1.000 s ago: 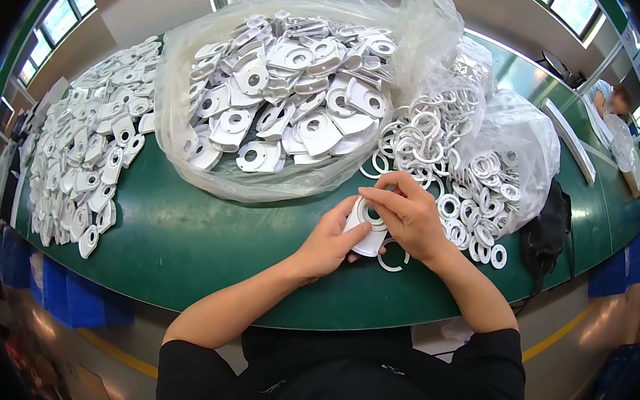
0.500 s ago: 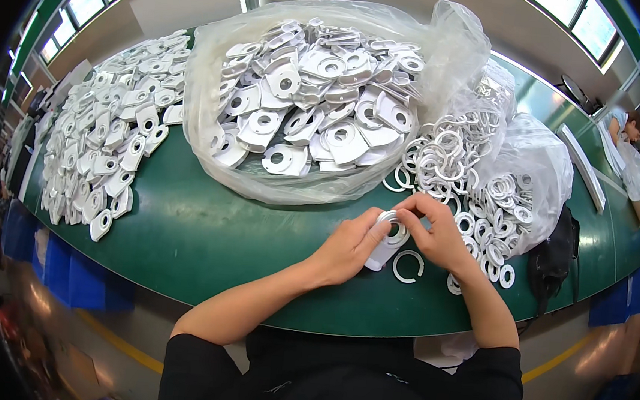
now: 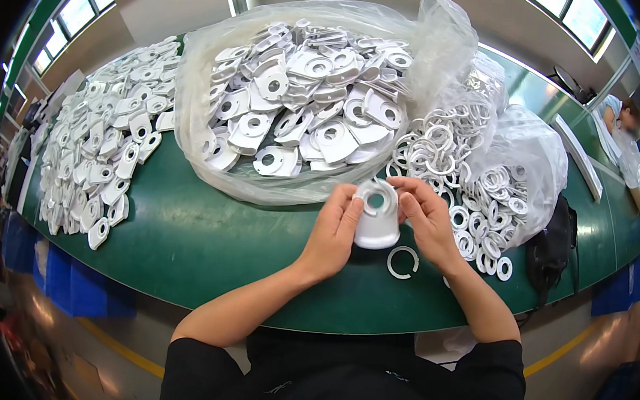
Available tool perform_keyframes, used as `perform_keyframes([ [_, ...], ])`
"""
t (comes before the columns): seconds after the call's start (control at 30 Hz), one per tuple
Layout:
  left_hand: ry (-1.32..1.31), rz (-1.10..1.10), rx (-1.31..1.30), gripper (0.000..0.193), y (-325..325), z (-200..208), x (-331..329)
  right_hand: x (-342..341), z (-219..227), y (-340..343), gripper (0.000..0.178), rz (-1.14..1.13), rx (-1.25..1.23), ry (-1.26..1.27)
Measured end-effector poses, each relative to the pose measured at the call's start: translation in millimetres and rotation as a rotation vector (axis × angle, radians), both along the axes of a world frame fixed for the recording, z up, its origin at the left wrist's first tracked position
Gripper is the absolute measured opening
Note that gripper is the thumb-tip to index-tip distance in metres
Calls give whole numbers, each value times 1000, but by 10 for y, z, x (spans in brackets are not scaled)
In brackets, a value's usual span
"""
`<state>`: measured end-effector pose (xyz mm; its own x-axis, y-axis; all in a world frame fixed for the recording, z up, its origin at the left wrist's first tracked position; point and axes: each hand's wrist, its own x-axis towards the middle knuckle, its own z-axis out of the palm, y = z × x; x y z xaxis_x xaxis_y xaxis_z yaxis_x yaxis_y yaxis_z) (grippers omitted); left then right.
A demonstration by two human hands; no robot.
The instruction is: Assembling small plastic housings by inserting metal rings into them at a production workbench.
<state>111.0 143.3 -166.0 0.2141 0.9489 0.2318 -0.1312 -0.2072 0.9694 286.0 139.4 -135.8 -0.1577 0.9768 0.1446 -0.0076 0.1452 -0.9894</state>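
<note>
A white plastic part (image 3: pixel 379 233) with a rounded top and a round hole is held up over the table, its flat end toward me. My left hand (image 3: pixel 335 227) grips its left side, thumb along the front. At its upper right edge are the curled fingers of my right hand (image 3: pixel 429 222), thumb and fingertips against the part; their exact contact is partly hidden. A white open ring (image 3: pixel 403 262) with a gap lies on the green table (image 3: pixel 254 270) just below my right hand.
Ahead, a large clear plastic bag (image 3: pixel 249 188) holds many similar white parts. More parts form a pile (image 3: pixel 94 152) at the left. Open rings (image 3: pixel 445 138) and thicker rings (image 3: pixel 487 228) spill from bags at the right, beside a black bag (image 3: pixel 549 252). Another person (image 3: pixel 618 122) sits far right.
The white part has moved slightly left and turned more upright, its hole and front now facing me. My right hand's fingers have shifted from over the hole to its right edge.
</note>
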Motion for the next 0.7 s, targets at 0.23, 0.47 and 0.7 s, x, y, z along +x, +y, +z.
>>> perform_keyframes([
  [0.23,-181,-221,-212,25,-79,98,25,86,-207,86,19,-55,6,-94],
  [0.47,71,-295,-75,25,94,58,-126,79,-70,61,15,52,325,-428],
  [0.7,470,-37,246,22,112,49,-142,60,-63,28,13,39,309,-478],
])
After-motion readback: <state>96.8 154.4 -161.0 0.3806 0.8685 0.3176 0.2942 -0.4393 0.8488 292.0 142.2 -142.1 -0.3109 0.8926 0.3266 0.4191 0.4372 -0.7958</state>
